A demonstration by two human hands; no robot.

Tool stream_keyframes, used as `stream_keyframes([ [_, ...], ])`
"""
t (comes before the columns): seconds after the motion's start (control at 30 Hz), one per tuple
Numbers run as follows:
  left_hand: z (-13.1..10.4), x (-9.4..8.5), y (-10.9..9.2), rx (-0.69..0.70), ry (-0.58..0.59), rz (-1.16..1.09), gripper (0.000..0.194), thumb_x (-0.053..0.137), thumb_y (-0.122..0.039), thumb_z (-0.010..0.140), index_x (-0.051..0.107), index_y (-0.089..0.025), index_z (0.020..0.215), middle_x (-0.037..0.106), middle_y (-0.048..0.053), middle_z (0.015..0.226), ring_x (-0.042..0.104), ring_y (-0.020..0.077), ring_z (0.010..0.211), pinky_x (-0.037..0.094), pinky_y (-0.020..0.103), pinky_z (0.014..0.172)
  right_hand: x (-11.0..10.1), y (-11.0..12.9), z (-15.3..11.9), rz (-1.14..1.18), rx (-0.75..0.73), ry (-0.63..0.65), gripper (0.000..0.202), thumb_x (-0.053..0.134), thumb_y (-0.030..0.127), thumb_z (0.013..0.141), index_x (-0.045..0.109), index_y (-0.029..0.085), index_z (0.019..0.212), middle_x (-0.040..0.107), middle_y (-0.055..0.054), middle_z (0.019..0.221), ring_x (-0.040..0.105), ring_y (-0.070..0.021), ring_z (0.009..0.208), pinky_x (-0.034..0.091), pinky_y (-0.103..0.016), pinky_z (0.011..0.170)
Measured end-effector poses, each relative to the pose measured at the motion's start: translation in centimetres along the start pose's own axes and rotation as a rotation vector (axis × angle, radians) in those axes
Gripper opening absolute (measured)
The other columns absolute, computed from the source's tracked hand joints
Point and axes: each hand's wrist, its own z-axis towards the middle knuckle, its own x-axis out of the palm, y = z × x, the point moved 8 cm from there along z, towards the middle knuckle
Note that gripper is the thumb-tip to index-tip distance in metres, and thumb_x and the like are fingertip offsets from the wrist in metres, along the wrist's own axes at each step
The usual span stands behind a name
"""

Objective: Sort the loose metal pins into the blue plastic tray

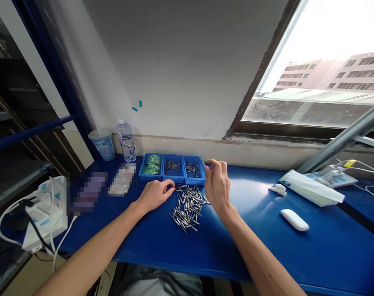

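Note:
A loose pile of slim silver metal pieces [188, 207] lies on the blue table. Behind it three joined blue bins stand in a row: the left bin [150, 178] holds green packets, while the middle bin [174, 179] and right bin [195, 181] hold small metal pieces. My left hand [156, 194] rests at the pile's upper left edge, fingers curled and thumb near the index finger; whatever is between them is too small to make out. Beside the right bin, my right hand [218, 181] is raised with fingers bent, pinching a thin metal piece [202, 160] over the bin's right edge.
A water bottle [127, 142] and a lidded tub [103, 144] stand at the back left. Power strips [48, 211] with cables lie far left. On the right are a white case [294, 220], a small white item [278, 189] and a white packet [312, 189].

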Motion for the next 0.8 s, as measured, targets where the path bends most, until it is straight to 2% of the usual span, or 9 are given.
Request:
stream_keyframes([
  [0.1, 0.2, 0.3, 0.4, -0.046, 0.004, 0.061, 0.020, 0.059, -0.037, 0.101, 0.073, -0.026, 0.110, 0.061, -0.004, 0.059, 0.065, 0.0186, 0.061, 0.039, 0.027, 0.059, 1.7, 0.0, 0.0, -0.010, -0.028, 0.163, 0.031, 0.039, 0.037, 0.110, 0.054, 0.020, 0.132, 0.062, -0.010, 0.109, 0.062, -0.0185, 0.070, 0.040, -0.027, 0.054],
  [0.23, 0.4, 0.5, 0.5, -0.099, -0.007, 0.101, 0.018, 0.065, -0.039, 0.098, 0.076, -0.026, 0.104, 0.067, -0.002, 0.064, 0.067, 0.0200, 0.065, 0.038, 0.026, 0.058, 4.9, 1.9, -1.9, 0.009, -0.207, 0.479, 0.020, 0.044, 0.026, 0.109, 0.063, 0.021, 0.107, 0.072, -0.007, 0.100, 0.066, -0.0177, 0.072, 0.040, -0.027, 0.060],
  [0.33, 0.5, 0.6, 0.5, -0.124, -0.011, 0.114, 0.019, 0.069, -0.042, 0.095, 0.079, -0.027, 0.098, 0.069, 0.000, 0.066, 0.068, 0.0215, 0.066, 0.039, 0.027, 0.058, 6.4, 2.6, -3.4, -0.034, -0.238, 0.629, 0.021, 0.046, 0.023, 0.108, 0.065, 0.022, 0.100, 0.075, -0.003, 0.090, 0.067, -0.0174, 0.071, 0.036, -0.026, 0.059],
  [0.43, 0.5, 0.7, 0.5, -0.112, -0.021, 0.137, 0.018, 0.068, -0.040, 0.095, 0.080, -0.027, 0.097, 0.071, 0.000, 0.066, 0.068, 0.0218, 0.065, 0.042, 0.028, 0.059, 7.2, 2.8, -4.1, -0.051, -0.221, 0.704, 0.020, 0.049, 0.022, 0.107, 0.066, 0.023, 0.098, 0.075, -0.002, 0.086, 0.069, -0.0180, 0.073, 0.036, -0.026, 0.059],
  [0.57, 0.5, 0.8, 0.5, -0.087, -0.027, 0.156, 0.018, 0.063, -0.034, 0.097, 0.079, -0.026, 0.097, 0.072, 0.001, 0.067, 0.068, 0.0214, 0.065, 0.044, 0.028, 0.061, 7.4, 2.9, -4.3, -0.038, -0.211, 0.736, 0.020, 0.051, 0.022, 0.106, 0.068, 0.024, 0.097, 0.077, -0.002, 0.087, 0.072, -0.0185, 0.076, 0.037, -0.026, 0.060],
  [0.8, 0.6, 1.3, 0.7, -0.108, -0.026, 0.181, 0.022, 0.065, -0.041, 0.098, 0.079, -0.027, 0.105, 0.074, 0.003, 0.072, 0.072, 0.0261, 0.075, 0.048, 0.030, 0.067, 7.9, 2.7, -4.6, -0.057, -0.199, 0.772, 0.018, 0.054, 0.021, 0.106, 0.071, 0.023, 0.101, 0.080, -0.003, 0.091, 0.074, -0.0200, 0.077, 0.040, -0.026, 0.061],
])
